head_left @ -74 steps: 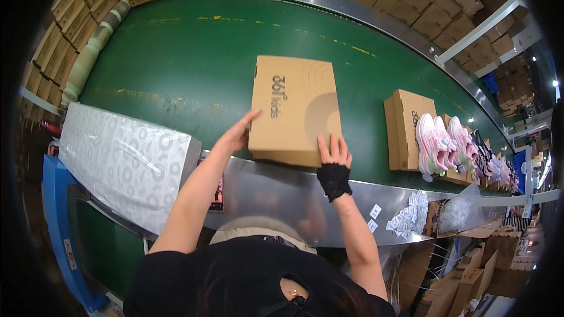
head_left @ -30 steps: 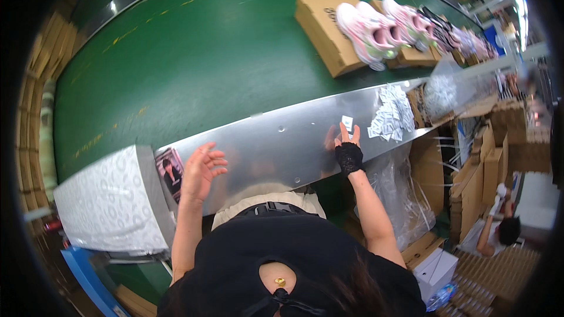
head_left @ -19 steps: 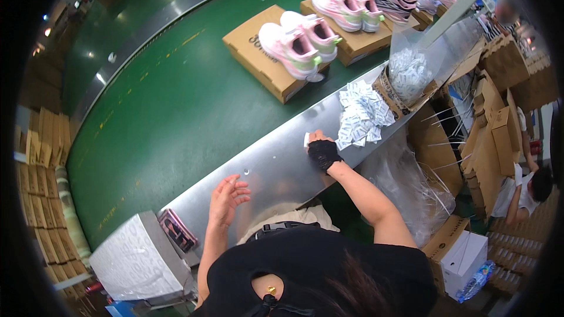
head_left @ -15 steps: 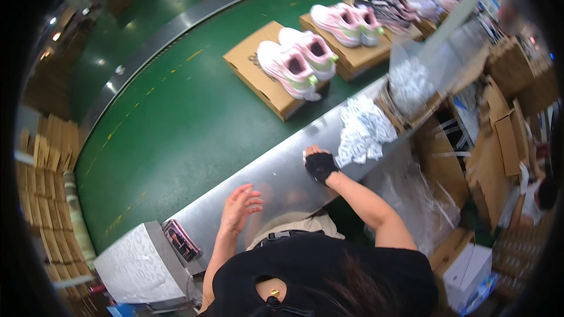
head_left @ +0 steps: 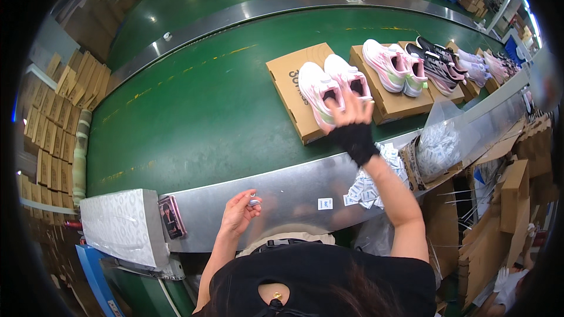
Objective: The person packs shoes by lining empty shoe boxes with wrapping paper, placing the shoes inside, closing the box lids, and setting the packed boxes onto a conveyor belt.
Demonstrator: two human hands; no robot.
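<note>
My right hand (head_left: 354, 124), in a black fingerless glove, reaches over the heels of a white and pink pair of shoes (head_left: 317, 85). Its fingers look spread, slightly blurred, and touch or hover at the shoe openings; it hides part of the heels. The pair rests on a brown cardboard shoe box (head_left: 286, 73). My bare left hand (head_left: 238, 211) is above the metal ledge (head_left: 217, 199), fingers curled around something small and pale that I cannot make out. A single small white packet (head_left: 325, 203) lies on the ledge, beside a heap of similar packets (head_left: 376, 182).
Further right stand more shoes on boxes, including a black pair (head_left: 437, 64). A clear bag of packets (head_left: 437, 149) sits in a carton at the ledge. At left are a white patterned box (head_left: 120, 226) and a pink-edged case (head_left: 171, 217). A person's gloved hand (head_left: 501, 279) shows lower right.
My right hand has moved from the ledge beside the packets up to the shoes. A lone packet now shows on the ledge. My left hand has curled its fingers more; the view has shifted.
</note>
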